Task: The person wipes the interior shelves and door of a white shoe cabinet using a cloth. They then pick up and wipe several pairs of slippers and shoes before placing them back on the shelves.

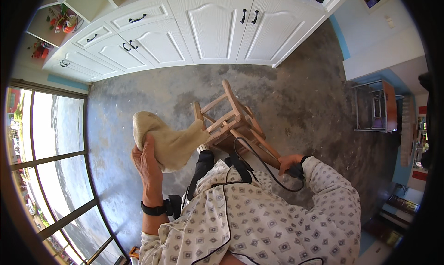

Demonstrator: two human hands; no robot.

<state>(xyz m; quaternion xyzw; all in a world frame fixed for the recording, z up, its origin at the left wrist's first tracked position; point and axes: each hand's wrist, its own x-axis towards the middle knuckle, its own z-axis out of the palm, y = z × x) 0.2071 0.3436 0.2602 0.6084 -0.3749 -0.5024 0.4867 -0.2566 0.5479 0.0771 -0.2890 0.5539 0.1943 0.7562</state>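
A beige cloth point(177, 143) is gripped in my left hand point(147, 161), out to the left of my body; its far end hangs against the side of a wooden chair point(239, 117). The chair is tilted, its legs pointing away from me. My right hand point(290, 161) is closed around the end of a wooden part of the chair, at the right. A black cable point(270, 171) loops from near my right wrist towards the chair. A black strap with a small device point(170, 206) is on my left wrist.
White cabinets point(218, 29) with black handles line the far side. Large framed windows point(59, 126) stand at the left. A metal-framed table or stool with an orange-brown top point(389, 106) is at the right. The concrete floor point(295, 102) is stained. An orange object point(134, 252) lies at lower left.
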